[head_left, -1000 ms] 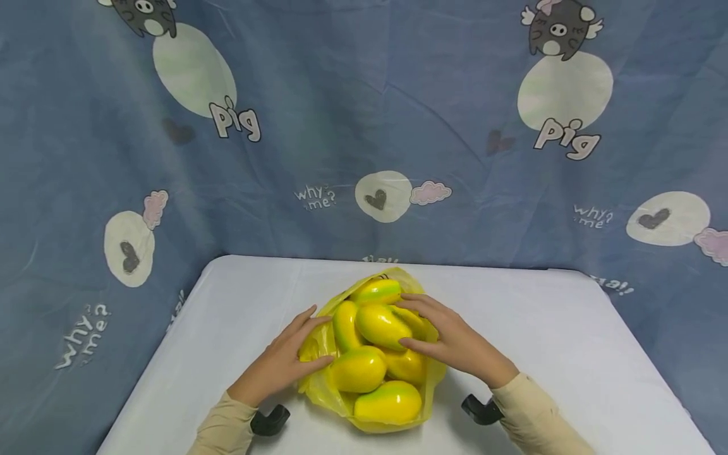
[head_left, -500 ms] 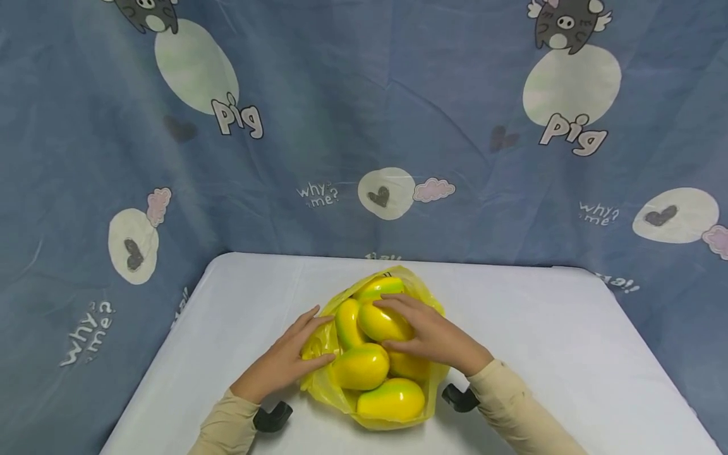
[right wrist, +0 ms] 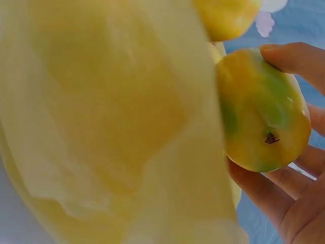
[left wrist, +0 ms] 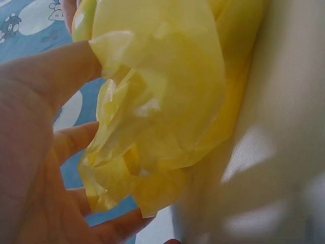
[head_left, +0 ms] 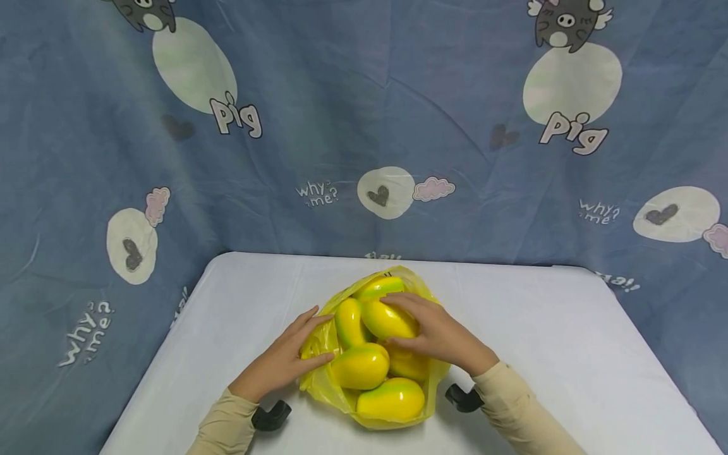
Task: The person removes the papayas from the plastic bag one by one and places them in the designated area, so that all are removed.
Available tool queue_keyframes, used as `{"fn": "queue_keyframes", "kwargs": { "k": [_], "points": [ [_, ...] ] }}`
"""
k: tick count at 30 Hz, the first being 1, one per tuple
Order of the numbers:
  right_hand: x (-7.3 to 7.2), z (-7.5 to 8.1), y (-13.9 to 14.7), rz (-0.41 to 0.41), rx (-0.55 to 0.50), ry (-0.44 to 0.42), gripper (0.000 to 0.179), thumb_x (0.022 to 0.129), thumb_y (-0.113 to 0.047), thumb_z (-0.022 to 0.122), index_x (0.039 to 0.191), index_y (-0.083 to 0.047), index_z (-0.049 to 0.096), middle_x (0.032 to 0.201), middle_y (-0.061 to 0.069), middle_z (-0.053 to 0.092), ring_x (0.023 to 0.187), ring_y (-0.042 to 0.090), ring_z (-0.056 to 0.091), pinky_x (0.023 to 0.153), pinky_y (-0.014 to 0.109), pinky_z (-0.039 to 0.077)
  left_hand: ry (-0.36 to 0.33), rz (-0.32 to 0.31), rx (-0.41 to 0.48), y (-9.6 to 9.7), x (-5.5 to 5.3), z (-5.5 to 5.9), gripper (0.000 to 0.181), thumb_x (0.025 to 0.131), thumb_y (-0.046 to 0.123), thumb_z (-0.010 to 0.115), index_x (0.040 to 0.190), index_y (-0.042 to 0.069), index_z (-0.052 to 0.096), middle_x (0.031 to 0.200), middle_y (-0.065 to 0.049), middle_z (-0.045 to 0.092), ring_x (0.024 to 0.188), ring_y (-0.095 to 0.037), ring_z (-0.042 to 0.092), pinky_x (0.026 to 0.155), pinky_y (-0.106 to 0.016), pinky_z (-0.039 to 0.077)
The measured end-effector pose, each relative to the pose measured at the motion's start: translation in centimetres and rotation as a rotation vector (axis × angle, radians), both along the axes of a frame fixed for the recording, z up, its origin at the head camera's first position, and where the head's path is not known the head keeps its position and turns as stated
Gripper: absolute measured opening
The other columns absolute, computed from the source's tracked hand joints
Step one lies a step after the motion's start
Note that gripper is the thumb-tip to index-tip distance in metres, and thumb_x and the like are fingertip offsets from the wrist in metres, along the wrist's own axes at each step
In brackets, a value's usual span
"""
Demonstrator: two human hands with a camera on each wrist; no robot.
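Roughly midway between the left and right edges of the white worktop [head_left: 244,316], a yellow bag [head_left: 327,390] lay open, its top reaching close to the far edge; the near edge was out of view. Several shiny mangoes filled its mouth. The right hand [head_left: 438,328] held one mango [head_left: 388,320] at the top of the pile, thumb on its near side and fingers curled round the far side. The left hand [head_left: 279,363] rested at the bag's left rim, fingers spread, thumb apart from them. Whether its thumb pinched any film could not be told. The step in hand looked to be taking hold of that mango; the next move seemed to call for a firm grip and a straight lift, the left hand steadying the rim so that the other mangoes [head_left: 361,366] did not roll
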State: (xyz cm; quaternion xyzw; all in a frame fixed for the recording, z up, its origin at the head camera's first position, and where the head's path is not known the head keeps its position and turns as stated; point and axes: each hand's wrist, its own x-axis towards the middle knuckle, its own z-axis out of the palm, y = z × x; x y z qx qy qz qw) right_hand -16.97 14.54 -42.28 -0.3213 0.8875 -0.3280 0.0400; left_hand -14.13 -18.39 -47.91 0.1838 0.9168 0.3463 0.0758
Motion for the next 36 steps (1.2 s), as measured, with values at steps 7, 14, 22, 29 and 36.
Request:
{"fn": "queue_keyframes", "kwargs": {
  "k": [7,14,22,29,36],
  "points": [
    [0.3,0.1,1.8,-0.062,-0.086,0.006,0.066,0.090,-0.032,0.082,0.149,-0.029,0.053,0.151,-0.004,0.056,0.132,0.019,0.058,0.106,0.045,0.055,-0.010,0.002,0.002,-0.1,0.0,0.1,0.072,0.093,0.056,0.071,0.155,0.034,0.042,0.171,-0.014,0.023,0.155,-0.042,0.029,0.116,-0.070,0.035],
    [0.5,-0.3,4.2,-0.130,-0.149,0.056,0.068,0.090,-0.032,0.083,0.150,-0.026,0.052,0.150,-0.001,0.056,0.132,0.024,0.059,0.094,0.044,0.061,-0.017,0.000,0.000,-0.2,-0.1,0.0,0.072,0.093,0.056,0.071,0.155,0.035,0.042,0.171,-0.014,0.023,0.155,-0.043,0.029,0.116,-0.070,0.035],
    [0.5,-1.0,7.3,-0.198,-0.163,0.124,0.068,0.089,-0.024,0.084,0.150,-0.023,0.052,0.148,0.003,0.058,0.133,0.028,0.058,0.089,0.047,0.063,-0.025,0.003,0.000,-0.3,0.0,-0.1,0.071,0.094,0.058,0.069,0.155,0.039,0.040,0.172,-0.012,0.022,0.156,-0.041,0.028,0.116,-0.070,0.035],
    [0.6,-0.9,9.2,-0.260,-0.167,0.140,0.069,0.088,-0.021,0.084,0.150,-0.020,0.053,0.147,0.006,0.059,0.132,0.030,0.058,0.088,0.048,0.063,-0.015,0.002,0.002,-0.3,0.0,-0.1,0.070,0.095,0.057,0.069,0.155,0.040,0.040,0.172,-0.013,0.022,0.155,-0.042,0.029,0.115,-0.072,0.035],
    [0.6,-2.1,10.6,-0.297,-0.137,0.136,0.066,0.089,-0.020,0.084,0.147,-0.017,0.054,0.144,0.007,0.060,0.129,0.028,0.058,0.086,0.044,0.063,-0.018,0.003,0.009,-0.3,0.1,-0.1,0.070,0.094,0.056,0.070,0.155,0.039,0.041,0.172,-0.013,0.022,0.156,-0.042,0.029,0.116,-0.071,0.035]
  ]
}}
